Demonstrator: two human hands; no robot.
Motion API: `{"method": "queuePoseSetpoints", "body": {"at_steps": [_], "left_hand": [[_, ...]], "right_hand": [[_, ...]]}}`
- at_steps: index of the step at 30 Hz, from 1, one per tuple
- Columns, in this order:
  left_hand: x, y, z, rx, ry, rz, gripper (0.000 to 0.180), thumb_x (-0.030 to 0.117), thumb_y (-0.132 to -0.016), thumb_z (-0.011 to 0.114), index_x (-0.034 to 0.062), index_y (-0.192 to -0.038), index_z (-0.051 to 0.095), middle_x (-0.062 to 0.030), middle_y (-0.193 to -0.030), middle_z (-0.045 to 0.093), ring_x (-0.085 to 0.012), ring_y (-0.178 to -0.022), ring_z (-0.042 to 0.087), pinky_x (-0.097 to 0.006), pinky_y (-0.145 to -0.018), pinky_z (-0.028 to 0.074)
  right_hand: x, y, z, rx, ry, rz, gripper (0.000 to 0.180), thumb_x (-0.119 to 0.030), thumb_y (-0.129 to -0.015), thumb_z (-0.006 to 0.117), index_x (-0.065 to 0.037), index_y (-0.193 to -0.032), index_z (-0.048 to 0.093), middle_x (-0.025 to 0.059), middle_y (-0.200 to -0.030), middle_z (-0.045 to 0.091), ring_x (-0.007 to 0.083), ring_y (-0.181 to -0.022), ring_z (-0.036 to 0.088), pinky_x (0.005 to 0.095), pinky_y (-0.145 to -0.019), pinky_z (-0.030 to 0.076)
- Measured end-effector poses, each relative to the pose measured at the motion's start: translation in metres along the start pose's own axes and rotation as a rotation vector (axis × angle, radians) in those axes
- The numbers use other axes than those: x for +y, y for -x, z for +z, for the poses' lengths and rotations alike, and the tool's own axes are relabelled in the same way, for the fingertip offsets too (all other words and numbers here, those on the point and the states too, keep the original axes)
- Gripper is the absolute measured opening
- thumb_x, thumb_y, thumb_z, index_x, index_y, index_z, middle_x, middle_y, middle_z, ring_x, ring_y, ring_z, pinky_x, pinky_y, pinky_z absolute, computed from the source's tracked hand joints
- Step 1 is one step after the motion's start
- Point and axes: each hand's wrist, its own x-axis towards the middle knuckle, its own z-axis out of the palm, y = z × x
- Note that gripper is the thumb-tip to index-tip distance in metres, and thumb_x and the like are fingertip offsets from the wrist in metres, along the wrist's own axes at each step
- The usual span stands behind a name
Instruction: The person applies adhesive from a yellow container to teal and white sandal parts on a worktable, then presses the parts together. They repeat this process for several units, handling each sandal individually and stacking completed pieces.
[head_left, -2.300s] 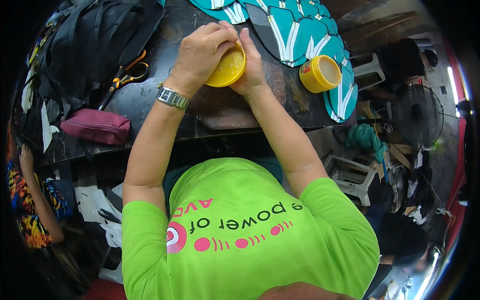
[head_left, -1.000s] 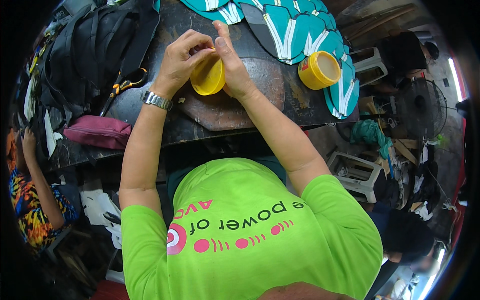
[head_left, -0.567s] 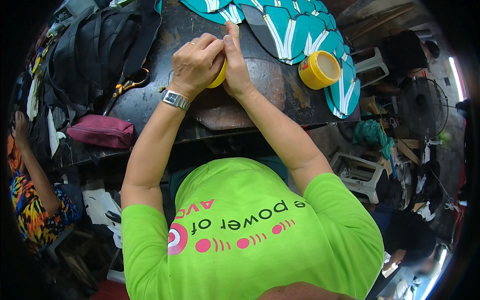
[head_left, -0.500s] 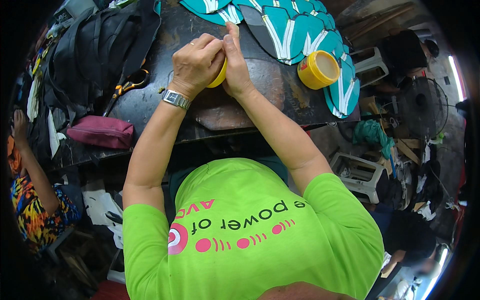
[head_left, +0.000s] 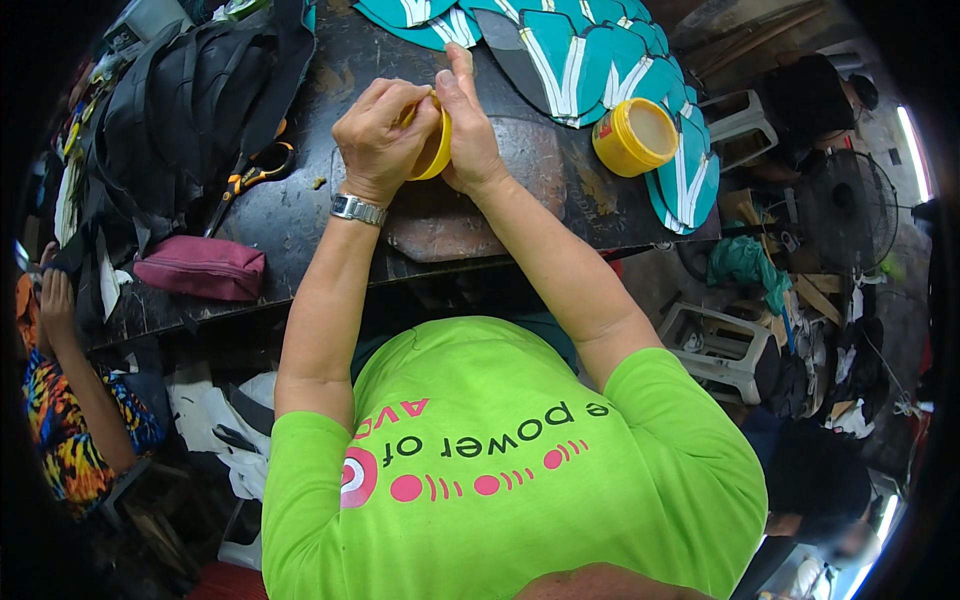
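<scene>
Over the near middle of the table, both my hands hold a yellow round lid [head_left: 432, 158], tilted up on its edge. My left hand [head_left: 378, 135], with a metal watch at the wrist, is closed, its fingers curled at the lid's rim and inner side. On the other side, my right hand [head_left: 470, 135] presses palm and thumb against the lid, one finger stretched away. The fingertips are partly hidden. To the right stands a yellow jar [head_left: 612, 146], uncovered, with pale stuff inside. Below my hands lies a worn brown board [head_left: 535, 180].
Teal cut pieces with white strips [head_left: 560, 65] overlap at the far right. On the left are black fabric pieces [head_left: 195, 95], orange-and-black scissors [head_left: 245, 180] and a maroon pouch [head_left: 200, 267]. A person's arm [head_left: 75, 350] shows at the left edge; a fan [head_left: 848, 215] stands right.
My left hand has turned and shifted slightly left, so more of the lid shows. My right hand stays against it. The person at the left has raised a hand.
</scene>
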Motion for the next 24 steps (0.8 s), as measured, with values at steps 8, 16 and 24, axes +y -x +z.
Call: {"method": "queuePoseSetpoints", "body": {"at_steps": [8, 16, 24], "left_hand": [[-0.009, 0.008, -0.007, -0.158, 0.394, -0.411, 0.007, 0.006, -0.084, 0.074, 0.0063, -0.091, 0.074, 0.0021, -0.086, 0.072, -0.0089, -0.078, 0.066, -0.024, -0.069, 0.052], [-0.024, -0.001, -0.022, -0.534, 0.573, -0.456, 0.011, 0.010, -0.093, 0.065, 0.0054, -0.102, 0.069, 0.0007, -0.093, 0.067, -0.0102, -0.084, 0.057, -0.026, -0.078, 0.046], [-0.007, 0.008, -0.045, -0.516, 0.468, -0.349, 0.018, 0.022, -0.096, 0.050, 0.0059, -0.090, 0.055, -0.0056, -0.081, 0.053, -0.0154, -0.077, 0.049, -0.029, -0.076, 0.039]], "right_hand": [[-0.002, 0.001, -0.001, -0.015, -0.023, 0.038, 0.063, -0.023, -0.105, 0.044, -0.011, -0.159, 0.013, 0.0073, -0.112, 0.052, 0.0118, -0.101, 0.053, 0.0278, -0.090, 0.045], [0.002, -0.001, -0.007, -0.016, 0.015, 0.060, 0.063, -0.024, -0.105, 0.042, -0.010, -0.159, 0.013, 0.0105, -0.129, 0.046, 0.0143, -0.107, 0.053, 0.0296, -0.094, 0.045], [-0.008, -0.006, -0.010, 0.037, -0.041, 0.088, 0.060, -0.042, -0.107, 0.036, -0.015, -0.157, 0.018, 0.0241, -0.130, 0.057, 0.0312, -0.111, 0.065, 0.0422, -0.096, 0.054]]}}
